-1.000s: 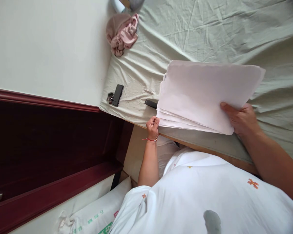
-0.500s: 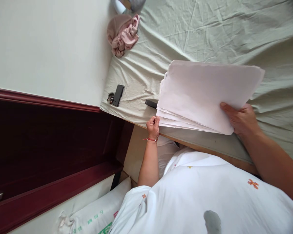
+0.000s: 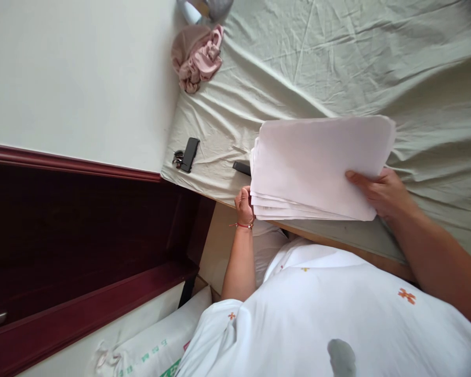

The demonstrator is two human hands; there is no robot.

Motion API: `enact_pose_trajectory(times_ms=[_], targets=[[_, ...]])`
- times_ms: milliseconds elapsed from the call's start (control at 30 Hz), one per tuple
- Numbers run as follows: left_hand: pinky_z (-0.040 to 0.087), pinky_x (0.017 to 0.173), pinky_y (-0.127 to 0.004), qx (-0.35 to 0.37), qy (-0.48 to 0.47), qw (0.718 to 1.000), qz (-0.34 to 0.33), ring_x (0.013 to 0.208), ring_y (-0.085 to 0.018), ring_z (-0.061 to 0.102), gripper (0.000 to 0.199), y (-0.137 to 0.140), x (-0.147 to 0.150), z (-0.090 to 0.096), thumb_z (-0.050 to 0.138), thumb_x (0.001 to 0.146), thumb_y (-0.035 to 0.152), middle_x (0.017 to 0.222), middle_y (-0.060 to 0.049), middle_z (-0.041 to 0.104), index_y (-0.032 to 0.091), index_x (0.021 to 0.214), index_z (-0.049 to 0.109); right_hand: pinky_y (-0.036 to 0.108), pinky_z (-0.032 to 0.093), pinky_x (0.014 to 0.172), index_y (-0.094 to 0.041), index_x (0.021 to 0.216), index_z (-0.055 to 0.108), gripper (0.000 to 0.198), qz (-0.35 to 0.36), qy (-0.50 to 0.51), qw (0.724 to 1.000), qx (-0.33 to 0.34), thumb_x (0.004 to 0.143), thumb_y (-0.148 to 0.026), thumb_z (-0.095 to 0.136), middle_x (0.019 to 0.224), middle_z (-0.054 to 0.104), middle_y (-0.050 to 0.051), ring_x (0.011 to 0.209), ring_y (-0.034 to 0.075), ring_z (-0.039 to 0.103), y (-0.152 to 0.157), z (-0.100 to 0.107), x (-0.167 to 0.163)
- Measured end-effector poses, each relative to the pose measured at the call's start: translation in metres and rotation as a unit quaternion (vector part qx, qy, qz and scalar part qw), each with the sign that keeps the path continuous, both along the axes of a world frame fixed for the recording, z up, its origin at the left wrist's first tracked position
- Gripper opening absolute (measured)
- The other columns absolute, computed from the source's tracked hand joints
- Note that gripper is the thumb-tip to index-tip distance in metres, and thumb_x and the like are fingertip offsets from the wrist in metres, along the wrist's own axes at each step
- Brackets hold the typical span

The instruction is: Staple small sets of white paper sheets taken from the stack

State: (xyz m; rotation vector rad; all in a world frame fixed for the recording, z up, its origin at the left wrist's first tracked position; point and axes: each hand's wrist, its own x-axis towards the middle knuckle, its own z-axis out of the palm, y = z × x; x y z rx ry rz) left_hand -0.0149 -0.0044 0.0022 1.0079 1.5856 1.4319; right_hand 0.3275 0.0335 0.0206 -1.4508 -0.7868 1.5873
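Stack of white paper sheets (image 3: 306,162) in front of the wearer, over the near edge of a bed spread with a wrinkled pale green sheet (image 3: 337,63); cannot tell whether its underside rests on the cloth. Top page blank, corners rounded; lower pages fan out unevenly along the left and near edges.

Right hand (image 3: 380,192): at the stack's near right corner. Grip closed on it, thumb lying flat across the top page, fingers out of sight beneath. Most of the paper extends leftward and away from this grip.

Left hand (image 3: 243,205): just beside the stack's left edge, near its near left corner, fingers curled in. Paper lies immediately to its right, partly covering the fingers; cannot tell whether this grip pinches any page. Red cord bracelet (image 3: 244,225) on the wrist.

Slim black object (image 3: 241,167) on the bed beyond the left hand, its right end hidden by the pages. Further left, a dark phone-shaped item (image 3: 189,154) with a small bunch of keys (image 3: 178,158) beside it. Crumpled pink cloth (image 3: 198,57) farther off, against the white wall (image 3: 82,78)
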Motion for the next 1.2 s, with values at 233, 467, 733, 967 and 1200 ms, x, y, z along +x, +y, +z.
enact_pose_trajectory(times_ms=[233,467,733,967,1200], targets=[[0.031,0.059,-0.023,-0.015,0.066,0.998,0.004,0.06,-0.009,0.035,0.049,-0.0002,-0.0069,-0.0055,0.076,0.079,0.06,0.062,0.005,0.039,0.019,0.067,0.052,0.026,0.059,0.063,-0.02,0.087,0.077,0.039,0.044,-0.007,0.999,-0.002,0.07,-0.054,0.085,0.09,0.079,0.001,0.074,0.016,0.069,0.0,-0.0041,0.0019],[0.03,0.057,-0.023,0.0,0.03,0.999,0.026,0.057,-0.009,0.032,0.055,0.001,-0.0037,-0.0058,0.071,0.083,0.062,0.06,0.006,0.032,0.019,0.062,0.043,0.026,0.059,0.063,-0.02,0.089,0.076,0.039,0.045,-0.001,0.999,-0.004,0.071,-0.054,0.084,0.09,0.079,0.002,0.074,0.017,0.07,0.0003,-0.0052,0.0025],[0.035,0.061,-0.022,-0.019,0.025,0.999,0.019,0.062,-0.009,0.041,0.047,0.0022,-0.004,-0.0004,0.083,0.072,0.056,0.065,0.005,0.047,0.018,0.07,0.056,0.026,0.058,0.061,-0.02,0.084,0.076,0.041,0.058,-0.005,0.998,-0.025,0.067,-0.056,0.086,0.088,0.078,0.003,0.072,0.016,0.068,0.0007,-0.0003,0.0032],[0.026,0.055,-0.024,-0.013,0.054,0.998,0.034,0.057,-0.008,0.029,0.06,0.0058,-0.003,0.0003,0.076,0.076,0.066,0.059,0.006,0.03,0.019,0.061,0.042,0.026,0.059,0.062,-0.02,0.089,0.077,0.042,0.057,-0.005,0.998,-0.026,0.068,-0.055,0.086,0.09,0.079,0.003,0.074,0.016,0.07,0.0004,0.0027,0.0034],[0.027,0.055,-0.024,-0.013,0.056,0.998,0.038,0.057,-0.008,0.029,0.06,0.0053,-0.0017,-0.0001,0.075,0.077,0.066,0.058,0.006,0.031,0.019,0.06,0.042,0.027,0.059,0.063,-0.021,0.092,0.077,0.041,0.047,0.0,0.999,-0.016,0.067,-0.053,0.087,0.092,0.079,0.003,0.077,0.018,0.07,0.0011,0.0011,0.0047]])
